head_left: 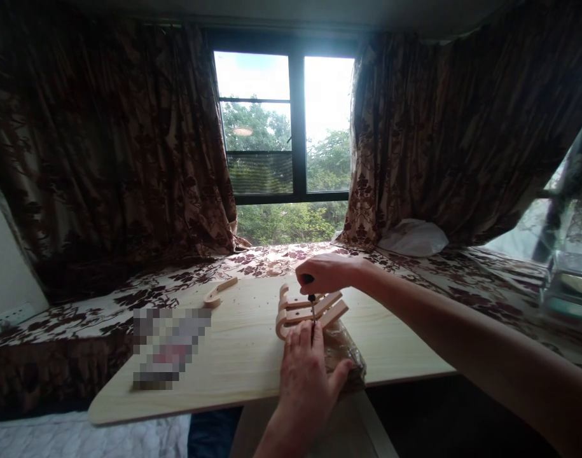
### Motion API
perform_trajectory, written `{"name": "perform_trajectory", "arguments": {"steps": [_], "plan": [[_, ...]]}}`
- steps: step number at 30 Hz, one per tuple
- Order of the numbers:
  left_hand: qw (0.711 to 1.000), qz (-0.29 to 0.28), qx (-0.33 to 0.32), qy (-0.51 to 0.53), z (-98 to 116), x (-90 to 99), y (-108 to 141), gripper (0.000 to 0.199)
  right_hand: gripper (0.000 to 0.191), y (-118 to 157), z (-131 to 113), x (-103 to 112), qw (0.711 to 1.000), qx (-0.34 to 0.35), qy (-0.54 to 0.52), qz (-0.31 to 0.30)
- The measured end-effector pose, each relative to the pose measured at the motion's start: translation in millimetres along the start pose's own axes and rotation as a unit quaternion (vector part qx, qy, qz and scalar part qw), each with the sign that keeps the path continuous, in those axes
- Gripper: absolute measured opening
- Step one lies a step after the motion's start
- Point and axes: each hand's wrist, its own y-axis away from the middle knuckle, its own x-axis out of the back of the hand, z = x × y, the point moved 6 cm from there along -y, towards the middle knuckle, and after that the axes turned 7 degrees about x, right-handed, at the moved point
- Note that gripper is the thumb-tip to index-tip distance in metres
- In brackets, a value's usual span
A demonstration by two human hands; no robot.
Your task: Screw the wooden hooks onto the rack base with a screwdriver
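My right hand [331, 272] is closed around the dark handle of a screwdriver [313, 308], which stands upright with its tip down. Below it, several pale wooden hook-shaped pieces [297, 315] lie side by side, with small dark holes in them. My left hand [304, 369] rests on the nearest piece, fingers stretched forward and thumb spread to the right, fingertips close to the screwdriver tip. The tip itself is hidden by those fingers. A brown package in clear plastic [350, 356] lies beneath the pieces and partly under my left hand.
The light wooden table [224, 375] has a rounded front left corner. A loose wooden hook [217, 294] lies toward its back left, and a pixelated flat item [169, 350] is at the left. Patterned fabric [157, 283] borders the table behind, below a window [295, 127].
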Motion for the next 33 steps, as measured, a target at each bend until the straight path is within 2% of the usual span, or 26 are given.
{"name": "perform_trajectory", "arguments": {"steps": [7,13,19,25,33], "plan": [[1.000,0.008,-0.003,-0.003,-5,-4.7,0,0.074,0.027,-3,1,-4,0.999,-0.048,0.010,0.019],[0.998,0.045,-0.047,-0.002,-16,-12.7,-5,0.074,0.025,-2,-2,9,0.999,-0.024,0.016,0.020],[0.998,0.060,-0.029,-0.012,-12,-3.6,-13,0.070,0.027,-10,-3,1,0.998,-0.049,0.011,0.047],[0.998,0.069,-0.012,-0.010,-9,-4.2,-4,0.062,0.029,-11,-2,-7,0.992,-0.101,0.027,0.069],[0.998,0.062,-0.018,-0.005,-9,-3.5,-5,0.065,0.025,-5,6,0,0.999,-0.045,0.016,0.026]]}}
